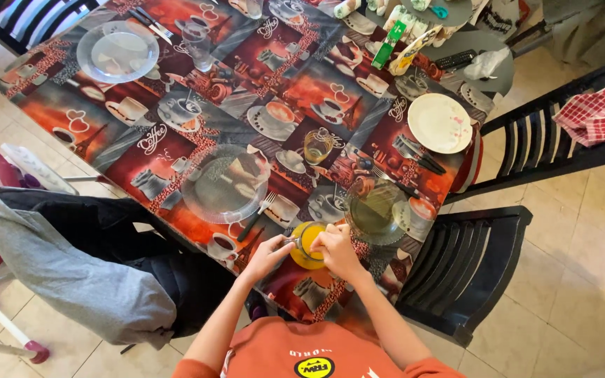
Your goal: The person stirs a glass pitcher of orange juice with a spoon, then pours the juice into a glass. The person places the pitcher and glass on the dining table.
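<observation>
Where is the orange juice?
In the head view, the glass of orange juice sits at the table's near edge, between both hands, just left of a clear plate.

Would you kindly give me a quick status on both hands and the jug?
Left hand and right hand both on the orange jug, near table edge. Fork and clear plate close by left; glass bowl right.

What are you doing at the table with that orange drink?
A person in an orange top stands at a table laid for a meal. Both hands are on a glass jug of orange drink near the table's edge: the left hand at its handle side, the right hand on its other side. Beside it are a clear plate with a fork, a clear bowl, and a white plate farther off.
</observation>
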